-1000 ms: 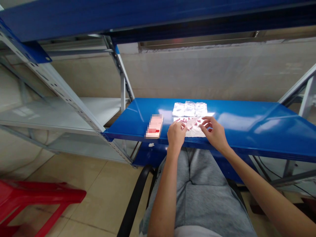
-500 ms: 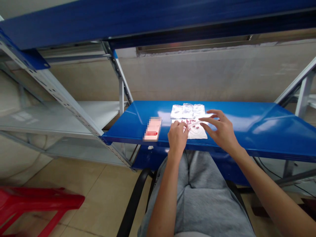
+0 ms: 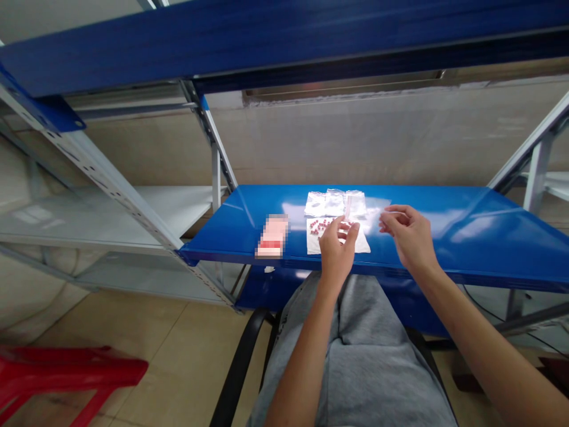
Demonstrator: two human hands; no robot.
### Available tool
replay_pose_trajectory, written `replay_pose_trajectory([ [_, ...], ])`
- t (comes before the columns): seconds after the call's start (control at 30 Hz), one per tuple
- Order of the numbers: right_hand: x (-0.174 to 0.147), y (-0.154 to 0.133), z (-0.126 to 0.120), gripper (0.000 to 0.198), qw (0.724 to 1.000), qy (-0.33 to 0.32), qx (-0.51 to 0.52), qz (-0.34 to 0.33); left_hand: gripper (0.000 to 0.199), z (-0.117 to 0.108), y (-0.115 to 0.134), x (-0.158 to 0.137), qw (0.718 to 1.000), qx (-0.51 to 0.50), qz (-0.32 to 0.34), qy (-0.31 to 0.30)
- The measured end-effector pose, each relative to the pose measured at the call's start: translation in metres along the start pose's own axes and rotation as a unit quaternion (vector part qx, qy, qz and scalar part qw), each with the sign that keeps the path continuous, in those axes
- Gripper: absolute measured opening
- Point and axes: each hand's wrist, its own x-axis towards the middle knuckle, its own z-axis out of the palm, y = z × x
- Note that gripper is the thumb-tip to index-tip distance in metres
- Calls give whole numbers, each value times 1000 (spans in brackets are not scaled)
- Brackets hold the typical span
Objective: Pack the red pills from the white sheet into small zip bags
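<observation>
Three clear packets (image 3: 335,203) lie side by side on the blue shelf (image 3: 466,237), just behind a white sheet (image 3: 361,244) scattered with small red pieces (image 3: 316,225). The person's right hand (image 3: 411,234) has its grip pinched closed at the edge of a see-through bag (image 3: 374,204), raised right of the packets. Over the sheet, the left hand (image 3: 338,246) is half curled, thumb and forefinger parted; whether its grip has hold of anything cannot be told.

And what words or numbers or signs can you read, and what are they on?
None can be read.
Phone: its screen is pixelated, unreadable.
Grey trousers: dark marks on one leg, perhaps letters, too small and blurred.
Plastic packets: no writing I can make out.
</observation>
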Motion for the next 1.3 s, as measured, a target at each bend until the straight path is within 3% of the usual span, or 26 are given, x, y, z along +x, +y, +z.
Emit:
replay_pose_trajectory([
  [0.1,-7,3,6,35,998,-36,24,40,43,13,0,-5,996,-71,-36,-36],
  [0.33,-13,7,12,49,993,-82,31,84,39,20,-4,-4,983,-159,-88,25],
  [0.6,-15,11,10,54,972,-179,19,150,31,18,-3,-4,987,-147,-39,52],
  [0.77,-10,12,7,38,976,-153,25,154,24,13,-2,-2,992,-117,-16,45],
  [0.93,-3,21,-1,34,985,-131,-46,99,23,7,-9,3,994,-100,-3,46],
  [1.1,24,32,-6,39,983,-143,-84,72,24,12,-16,29,998,-63,2,24],
  [1.23,70,42,-1,30,977,-129,-162,40,22,24,-17,74,998,38,-3,-49],
  [1.3,92,47,4,24,970,-107,-217,34,20,31,-16,99,992,111,8,-53],
])
